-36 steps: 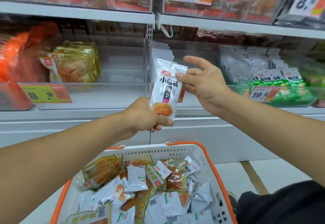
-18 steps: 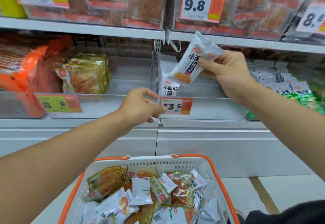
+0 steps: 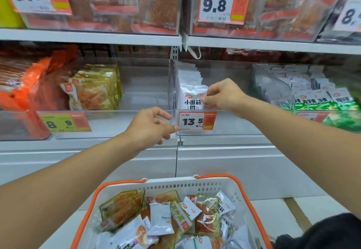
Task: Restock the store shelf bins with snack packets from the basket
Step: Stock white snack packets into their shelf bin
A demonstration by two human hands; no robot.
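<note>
My right hand pinches the upper right corner of a white snack packet, which stands upright at the front of a row of like packets inside the clear middle bin. My left hand hovers at that bin's front left corner, fingers loosely curled and holding nothing, its fingertips close to the 13.5 price tag. Below, the white basket with orange handles holds several white and yellow-green snack packets.
A clear bin to the left holds yellow-green packets at its left side. A bin to the right holds green and white packets. Orange packs fill the far left. The upper shelf carries bins of brown snacks.
My right hand brought the white packet down into the middle bin, and it now stands at the front of the row. My left hand moved slightly right, toward the bin's corner.
</note>
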